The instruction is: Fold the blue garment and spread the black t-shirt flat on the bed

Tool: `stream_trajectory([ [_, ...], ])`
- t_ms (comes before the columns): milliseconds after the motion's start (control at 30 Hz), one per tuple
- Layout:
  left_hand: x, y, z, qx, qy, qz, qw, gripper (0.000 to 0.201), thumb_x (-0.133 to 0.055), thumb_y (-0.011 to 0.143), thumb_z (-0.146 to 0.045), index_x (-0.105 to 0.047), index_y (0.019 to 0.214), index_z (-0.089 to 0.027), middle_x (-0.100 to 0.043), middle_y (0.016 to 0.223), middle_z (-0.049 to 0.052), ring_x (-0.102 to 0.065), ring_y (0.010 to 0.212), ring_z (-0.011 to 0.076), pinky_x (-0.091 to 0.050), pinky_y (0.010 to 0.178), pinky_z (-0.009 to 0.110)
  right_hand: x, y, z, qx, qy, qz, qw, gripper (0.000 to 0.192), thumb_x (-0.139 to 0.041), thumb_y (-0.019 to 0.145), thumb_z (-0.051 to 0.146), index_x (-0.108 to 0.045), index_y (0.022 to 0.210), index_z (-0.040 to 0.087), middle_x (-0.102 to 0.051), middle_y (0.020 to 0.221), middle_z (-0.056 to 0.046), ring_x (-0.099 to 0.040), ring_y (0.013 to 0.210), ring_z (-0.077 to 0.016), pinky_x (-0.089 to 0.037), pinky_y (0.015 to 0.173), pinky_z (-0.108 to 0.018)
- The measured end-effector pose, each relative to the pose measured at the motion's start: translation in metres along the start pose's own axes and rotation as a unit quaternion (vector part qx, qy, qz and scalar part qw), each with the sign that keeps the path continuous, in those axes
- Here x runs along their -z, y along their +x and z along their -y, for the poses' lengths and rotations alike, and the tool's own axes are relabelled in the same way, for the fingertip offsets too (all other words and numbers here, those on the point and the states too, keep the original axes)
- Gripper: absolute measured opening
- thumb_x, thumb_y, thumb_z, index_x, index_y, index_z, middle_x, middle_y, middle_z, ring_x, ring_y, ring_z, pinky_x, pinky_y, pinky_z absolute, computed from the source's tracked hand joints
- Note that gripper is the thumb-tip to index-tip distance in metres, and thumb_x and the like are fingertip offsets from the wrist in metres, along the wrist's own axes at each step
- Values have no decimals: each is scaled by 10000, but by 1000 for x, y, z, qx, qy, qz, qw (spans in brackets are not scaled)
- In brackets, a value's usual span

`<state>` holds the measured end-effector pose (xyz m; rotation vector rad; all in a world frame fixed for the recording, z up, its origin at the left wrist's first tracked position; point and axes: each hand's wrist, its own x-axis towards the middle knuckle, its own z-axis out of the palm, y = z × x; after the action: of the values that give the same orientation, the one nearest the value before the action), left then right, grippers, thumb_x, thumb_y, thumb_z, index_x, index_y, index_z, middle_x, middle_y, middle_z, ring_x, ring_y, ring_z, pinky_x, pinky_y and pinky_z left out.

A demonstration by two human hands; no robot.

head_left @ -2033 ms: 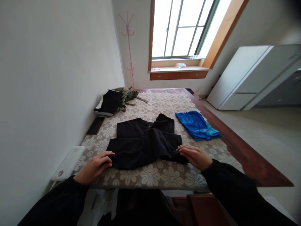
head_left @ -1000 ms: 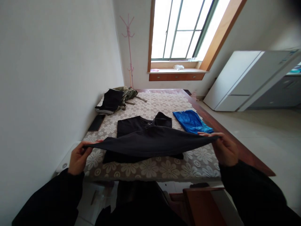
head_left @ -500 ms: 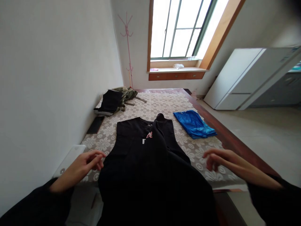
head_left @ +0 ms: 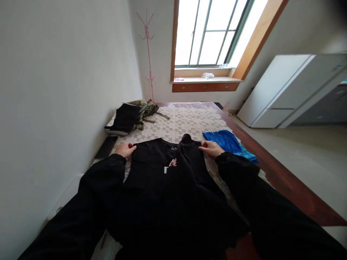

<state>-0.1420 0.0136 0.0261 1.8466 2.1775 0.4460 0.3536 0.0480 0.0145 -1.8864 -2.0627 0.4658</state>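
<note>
A black T-shirt (head_left: 154, 169) with a small pink and white print lies on the table, its neckline toward the far side. My left hand (head_left: 125, 149) pinches the shirt at its upper left shoulder corner. At the opposite shoulder, my right hand (head_left: 211, 148) has thumb and fingers closed on the cloth edge. A raised fold runs down the shirt's right half from the neck. Just beyond my right hand is a folded blue garment (head_left: 223, 139), partly covered by my sleeve.
The table has a floral tablecloth (head_left: 184, 121) and a dark wooden edge (head_left: 282, 187). Folded clothes (head_left: 124, 117) and an olive-green backpack (head_left: 148, 110) lie against the left wall, near a dark flat object (head_left: 106, 147). A pink coat rack (head_left: 149, 54) and a white fridge (head_left: 284, 86) stand beyond.
Both hands have moved forward and inward from beside the shirt to its two shoulder corners, and their fingers have closed on the cloth.
</note>
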Motion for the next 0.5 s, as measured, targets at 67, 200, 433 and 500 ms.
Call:
stream_trajectory([
  [67,-2,5,1,11,-15,-4,1000,237,-670,825,-423,-733,880,-202,-791,966,87,-719,958,269,-527,836,310,-4,4,0,3,14,-7,1000,175,-685,786,354,-628,682,226,-697,734,-32,-661,763,-208,-469,694,-289],
  [200,-4,7,1,34,-57,-14,998,214,-644,856,-369,-714,945,-188,-790,988,88,-735,922,239,-548,800,291,-10,3,-2,0,55,-30,998,99,-613,828,307,-581,769,235,-697,759,-15,-660,739,-188,-483,695,-283],
  [433,14,2,24,105,-114,-25,988,252,-573,915,-357,-637,1087,-184,-786,982,98,-736,728,208,-566,614,275,8,-7,-25,-57,101,-78,990,105,-580,829,249,-534,923,239,-667,733,-19,-634,626,-189,-479,583,-287],
  [500,17,1,29,120,-121,-27,985,219,-594,909,-343,-631,1061,-191,-782,977,98,-739,754,209,-568,631,265,12,-9,-29,-66,110,-79,988,161,-593,824,247,-543,976,230,-676,764,-25,-629,588,-183,-481,557,-291],
])
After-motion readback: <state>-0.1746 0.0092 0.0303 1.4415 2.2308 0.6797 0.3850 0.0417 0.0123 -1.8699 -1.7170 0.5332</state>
